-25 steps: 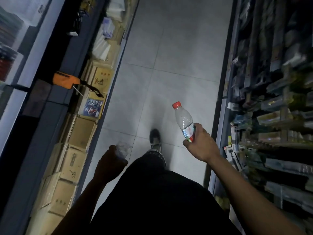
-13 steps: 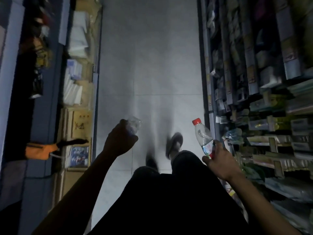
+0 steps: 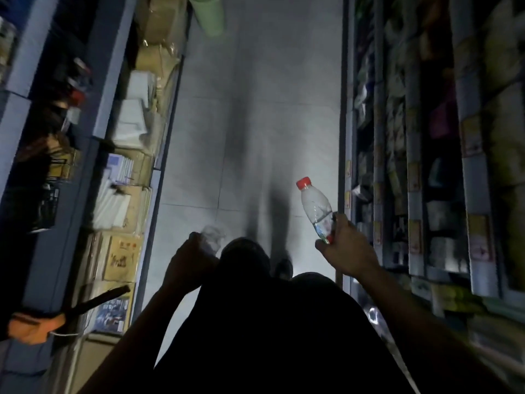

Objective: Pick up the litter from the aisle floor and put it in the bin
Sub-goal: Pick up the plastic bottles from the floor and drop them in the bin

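Observation:
My right hand [image 3: 345,248] grips the lower part of a clear plastic bottle [image 3: 315,209] with a red cap, held tilted over the right side of the aisle. My left hand [image 3: 189,258] holds a crumpled piece of clear plastic [image 3: 211,237] in front of my legs. A pale green bin [image 3: 208,14] stands at the far end of the aisle, against the left shelving, partly cut off by the top edge.
Grey floor tiles [image 3: 255,115] run down the narrow aisle. Shelves of cardboard boxes and stacked paper [image 3: 127,177] line the left. Stocked shelves [image 3: 412,166] line the right. An orange object with a black handle [image 3: 37,322] sticks out at lower left.
I have walked forward down the aisle; the shelves have slid toward me and the green bin has come into view at the top. Both hands still hold their litter.

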`<state>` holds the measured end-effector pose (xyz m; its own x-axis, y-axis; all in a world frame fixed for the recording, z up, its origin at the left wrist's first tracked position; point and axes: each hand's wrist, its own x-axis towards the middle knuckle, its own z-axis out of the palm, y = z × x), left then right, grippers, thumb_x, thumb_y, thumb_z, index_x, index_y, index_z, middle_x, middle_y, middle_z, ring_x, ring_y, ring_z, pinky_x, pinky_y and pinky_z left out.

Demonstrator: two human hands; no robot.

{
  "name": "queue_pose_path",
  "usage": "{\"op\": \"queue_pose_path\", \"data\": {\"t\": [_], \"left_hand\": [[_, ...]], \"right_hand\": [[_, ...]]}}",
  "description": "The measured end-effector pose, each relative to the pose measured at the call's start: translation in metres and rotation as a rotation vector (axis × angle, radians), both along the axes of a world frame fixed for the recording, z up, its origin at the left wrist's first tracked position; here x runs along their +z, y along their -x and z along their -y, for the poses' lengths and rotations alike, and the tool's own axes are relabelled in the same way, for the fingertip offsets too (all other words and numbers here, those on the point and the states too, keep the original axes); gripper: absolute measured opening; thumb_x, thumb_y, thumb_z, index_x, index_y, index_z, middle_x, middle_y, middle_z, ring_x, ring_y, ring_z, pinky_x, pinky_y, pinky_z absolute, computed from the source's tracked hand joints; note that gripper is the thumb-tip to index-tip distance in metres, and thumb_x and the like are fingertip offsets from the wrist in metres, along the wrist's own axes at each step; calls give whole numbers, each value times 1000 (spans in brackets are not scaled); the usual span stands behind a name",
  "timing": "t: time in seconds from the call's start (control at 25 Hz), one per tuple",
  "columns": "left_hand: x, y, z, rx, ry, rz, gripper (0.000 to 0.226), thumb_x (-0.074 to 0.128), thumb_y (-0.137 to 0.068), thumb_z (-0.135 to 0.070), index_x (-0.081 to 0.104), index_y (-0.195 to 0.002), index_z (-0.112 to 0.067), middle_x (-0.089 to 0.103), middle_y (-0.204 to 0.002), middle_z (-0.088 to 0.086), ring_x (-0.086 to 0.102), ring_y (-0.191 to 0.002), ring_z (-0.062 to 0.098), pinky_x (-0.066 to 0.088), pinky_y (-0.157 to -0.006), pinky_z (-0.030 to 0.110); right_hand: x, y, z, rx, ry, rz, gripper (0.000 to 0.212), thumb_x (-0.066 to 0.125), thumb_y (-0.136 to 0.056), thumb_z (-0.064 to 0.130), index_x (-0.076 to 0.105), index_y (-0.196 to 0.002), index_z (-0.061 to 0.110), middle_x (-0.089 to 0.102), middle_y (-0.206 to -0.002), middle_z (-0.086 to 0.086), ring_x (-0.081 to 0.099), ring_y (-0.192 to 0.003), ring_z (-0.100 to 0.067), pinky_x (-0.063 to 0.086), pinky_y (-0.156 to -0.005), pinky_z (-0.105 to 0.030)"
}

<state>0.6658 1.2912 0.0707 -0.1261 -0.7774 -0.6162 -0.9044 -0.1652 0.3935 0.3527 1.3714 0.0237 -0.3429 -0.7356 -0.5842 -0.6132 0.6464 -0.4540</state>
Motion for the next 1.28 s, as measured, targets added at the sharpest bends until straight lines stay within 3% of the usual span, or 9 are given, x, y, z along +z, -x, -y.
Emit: {"op": "queue_pose_path", "data": {"t": [0.12, 0.24, 0.32, 0.52, 0.68, 0.88, 0.96, 1.08, 1.28], "left_hand": [[-13, -3, 45, 116, -56, 55, 45, 72, -82, -13, 53, -123, -9, 63, -112, 7, 61, -92, 25, 39, -63, 27], [-29, 4, 113, 242, -77, 56, 49, 73, -78, -16, 49, -120, -9, 64, -108, 10, 61, -88, 27, 42, -68, 32], [-36, 16, 172, 271, -76, 52, 49, 73, -79, -16, 47, -120, -8, 64, -105, 10, 57, -83, 24, 40, -68, 33], [-28, 65, 336, 143, -65, 31, 37, 67, -79, -13, 46, -108, -12, 56, -101, 4, 62, -96, 31, 40, -74, 33], [-10, 120, 467, 28, 38, -11, 29, 66, -86, -9, 46, -99, -26, 49, -94, 0, 54, -85, 22, 41, -75, 33], [-16, 184, 614, -87, 154, -26, 38, 71, -83, -10, 51, -115, -5, 58, -108, 9, 62, -88, 24, 46, -69, 30], [-19, 211, 662, -86, 164, -36, 44, 72, -82, -12, 52, -121, -6, 59, -113, 6, 60, -86, 19, 45, -66, 28], [-25, 241, 724, -16, 107, 8, 47, 74, -77, -15, 53, -119, -9, 59, -102, 0, 62, -88, 24, 47, -69, 33], [-38, 261, 794, 121, 53, 67, 52, 78, -73, -22, 46, -112, -11, 57, -92, 0, 59, -80, 24, 43, -65, 32]], "right_hand": [[2, 18, 96, 34, 43, 3, 67, 73, -76, 42, 39, -132, 26, 66, -116, -10, 65, -102, -37, 51, -81, -40], [-1, 35, 192, 81, 74, -23, 67, 74, -79, 41, 38, -134, 25, 65, -115, -11, 65, -102, -37, 46, -76, -36], [0, 48, 246, 80, 78, -27, 67, 73, -77, 42, 39, -132, 26, 66, -115, -9, 65, -101, -37, 50, -79, -38], [2, 87, 340, 66, 6, -31, 72, 58, -63, 56, 40, -128, 28, 65, -115, -6, 67, -101, -33, 57, -83, -48], [3, 133, 393, -57, -29, -61, 82, 73, -75, 52, 36, -144, 26, 63, -130, -11, 64, -114, -41, 54, -91, -50], [-16, 196, 485, -113, -105, -107, 80, 69, -89, 41, 27, -154, 21, 65, -125, -12, 65, -106, -35, 54, -89, -43], [-21, 218, 534, -117, -67, -68, 78, 69, -83, 45, 28, -148, 29, 66, -116, -5, 65, -98, -28, 54, -84, -42], [-22, 258, 622, -100, -17, -59, 70, 72, -77, 40, 37, -136, 30, 59, -105, 5, 59, -89, -21, 49, -78, -38], [-4, 309, 785, 40, -17, -67, 66, 64, -70, 49, 41, -129, 28, 60, -111, -1, 63, -97, -30, 54, -82, -44]]}}
